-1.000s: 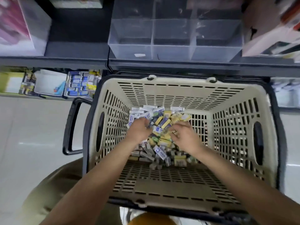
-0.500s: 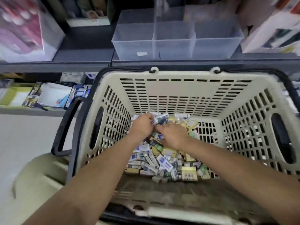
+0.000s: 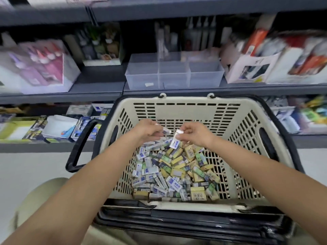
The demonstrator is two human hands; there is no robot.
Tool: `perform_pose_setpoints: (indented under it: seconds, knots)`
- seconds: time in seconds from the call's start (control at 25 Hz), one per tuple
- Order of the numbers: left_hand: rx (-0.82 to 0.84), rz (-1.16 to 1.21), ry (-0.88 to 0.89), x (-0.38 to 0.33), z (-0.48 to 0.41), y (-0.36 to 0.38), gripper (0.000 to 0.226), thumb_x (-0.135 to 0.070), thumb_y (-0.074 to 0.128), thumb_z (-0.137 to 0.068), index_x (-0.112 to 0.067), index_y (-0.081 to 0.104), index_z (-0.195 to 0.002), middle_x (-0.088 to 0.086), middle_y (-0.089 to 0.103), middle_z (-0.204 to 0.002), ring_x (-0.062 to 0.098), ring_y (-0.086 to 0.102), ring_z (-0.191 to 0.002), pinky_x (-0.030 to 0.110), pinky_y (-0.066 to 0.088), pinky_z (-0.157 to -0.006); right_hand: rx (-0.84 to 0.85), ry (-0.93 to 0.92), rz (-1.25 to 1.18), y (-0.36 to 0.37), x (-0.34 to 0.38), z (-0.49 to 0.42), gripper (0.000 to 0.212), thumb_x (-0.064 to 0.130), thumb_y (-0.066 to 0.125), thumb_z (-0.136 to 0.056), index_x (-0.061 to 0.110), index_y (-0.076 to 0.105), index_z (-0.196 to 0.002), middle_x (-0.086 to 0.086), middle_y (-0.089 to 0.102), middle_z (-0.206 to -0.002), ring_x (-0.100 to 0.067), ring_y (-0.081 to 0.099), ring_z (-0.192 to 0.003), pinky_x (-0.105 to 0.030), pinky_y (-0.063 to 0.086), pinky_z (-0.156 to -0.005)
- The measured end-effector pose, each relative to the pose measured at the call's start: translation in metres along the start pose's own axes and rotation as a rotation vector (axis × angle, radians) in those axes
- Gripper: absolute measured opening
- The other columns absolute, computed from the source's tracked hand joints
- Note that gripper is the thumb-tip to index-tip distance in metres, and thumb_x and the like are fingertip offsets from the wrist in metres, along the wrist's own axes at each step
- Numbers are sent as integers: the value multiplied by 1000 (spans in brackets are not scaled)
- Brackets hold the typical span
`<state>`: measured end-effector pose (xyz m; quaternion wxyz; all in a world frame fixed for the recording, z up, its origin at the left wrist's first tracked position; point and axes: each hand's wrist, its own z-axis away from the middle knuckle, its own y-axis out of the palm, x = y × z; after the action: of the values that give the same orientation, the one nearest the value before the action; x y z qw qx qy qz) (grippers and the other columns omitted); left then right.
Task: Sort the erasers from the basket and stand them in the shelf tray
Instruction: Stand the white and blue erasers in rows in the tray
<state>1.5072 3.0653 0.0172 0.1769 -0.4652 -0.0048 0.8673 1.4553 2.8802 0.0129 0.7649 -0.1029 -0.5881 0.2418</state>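
Both hands lifted off mixed wrapped-eraser heap (image 3: 173, 174) in cream slotted plastic basket (image 3: 177, 112): left hand (image 3: 147, 129) pinches small white eraser (image 3: 166, 132), right hand (image 3: 195, 134) pinches blue-white wrapped eraser (image 3: 174, 143); clear three-compartment tray (image 3: 174, 80) beyond.

No text readable, blue print on white-wrapped erasers (image 3: 174, 185) in cream slotted plastic basket (image 3: 185, 100) blurred, handwritten mark on white cardboard box (image 3: 254, 68) above-right of basket illegible

Both my arms reach forward, bare, angling in toward each other. Left forearm (image 3: 88, 183) enters from lower left, right forearm (image 3: 256, 171) from lower right. Left hand (image 3: 147, 129) is knuckles up, fingers curled, pinching a small eraser (image 3: 166, 131) at the tips. Right hand (image 3: 194, 134) is just beside it, fingers curled, pinching a blue-and-white eraser (image 3: 174, 143) that hangs below. The hands are not touching.
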Motion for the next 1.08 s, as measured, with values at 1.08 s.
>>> perform_pose_setpoints:
  seconds: [1.08]
  knots:
    - [-120,439,-288,8,-18,-4,4,-5,50,-94,-7,51,-91,10,56,-87,18,54,-77,28,48,-61,80,-184,996,59,-52,-83,36,-4,48,-81,10,57,-113,-8,56,-112,-28,51,-107,-35,42,-85]
